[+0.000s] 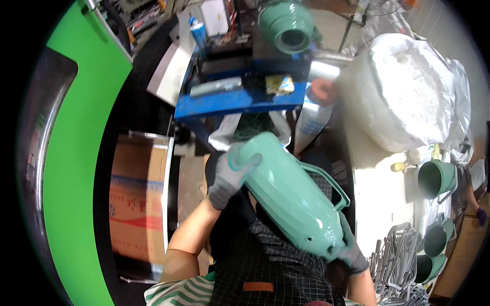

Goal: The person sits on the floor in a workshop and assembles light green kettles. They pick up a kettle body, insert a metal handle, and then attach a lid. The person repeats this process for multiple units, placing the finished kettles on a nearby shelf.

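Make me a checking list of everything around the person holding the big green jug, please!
Surface: blue workbench ahead, loaded with tools; white table to the right.
Job's things: green jug shell with a side handle, held tilted over the lap.
Clutter: another green shell on the bench, three more at the right, a heap of grey wire pieces, a cardboard box, a big white bag.
Hands: left hand, grey glove, grips the jug's upper end; right hand, gloved, holds its lower end.
Cables: nothing seen.
Surroundings: green machine panel at the left; a second person's arm at the far right edge.
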Available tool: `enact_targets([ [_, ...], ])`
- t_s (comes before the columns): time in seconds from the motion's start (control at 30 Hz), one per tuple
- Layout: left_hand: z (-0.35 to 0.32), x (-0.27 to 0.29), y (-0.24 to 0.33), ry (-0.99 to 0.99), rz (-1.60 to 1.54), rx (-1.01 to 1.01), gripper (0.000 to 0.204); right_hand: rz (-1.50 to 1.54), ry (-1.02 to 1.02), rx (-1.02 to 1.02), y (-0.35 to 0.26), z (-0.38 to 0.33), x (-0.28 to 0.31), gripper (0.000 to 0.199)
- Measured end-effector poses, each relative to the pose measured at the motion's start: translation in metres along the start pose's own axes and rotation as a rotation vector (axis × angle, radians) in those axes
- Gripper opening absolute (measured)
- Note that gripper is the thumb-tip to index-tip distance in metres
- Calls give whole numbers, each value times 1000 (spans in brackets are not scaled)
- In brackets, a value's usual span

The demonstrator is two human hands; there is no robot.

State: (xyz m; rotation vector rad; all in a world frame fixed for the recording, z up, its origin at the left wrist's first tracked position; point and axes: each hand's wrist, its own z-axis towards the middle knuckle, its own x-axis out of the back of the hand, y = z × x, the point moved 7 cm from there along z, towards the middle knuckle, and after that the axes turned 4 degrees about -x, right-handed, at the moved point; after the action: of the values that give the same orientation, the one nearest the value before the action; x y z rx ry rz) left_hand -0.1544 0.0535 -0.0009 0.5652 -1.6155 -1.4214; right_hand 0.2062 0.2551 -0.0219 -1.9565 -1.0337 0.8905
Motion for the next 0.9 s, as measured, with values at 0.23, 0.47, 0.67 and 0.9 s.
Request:
enact_targets([
  [0.23,114,-49,203,235,717,-864,71,253,200,207,-17,-30,15,140],
  [0.47,86,-77,197,356,952,-987,43,143,460,315,-63,-28,30,125],
  [0.67,-113,73,155,728,680,-834,42,26,351,477,-111,0,16,122],
  [0.9,-139,86,140,525,797,-949,36,137,114,513,-220,107,-37,100],
])
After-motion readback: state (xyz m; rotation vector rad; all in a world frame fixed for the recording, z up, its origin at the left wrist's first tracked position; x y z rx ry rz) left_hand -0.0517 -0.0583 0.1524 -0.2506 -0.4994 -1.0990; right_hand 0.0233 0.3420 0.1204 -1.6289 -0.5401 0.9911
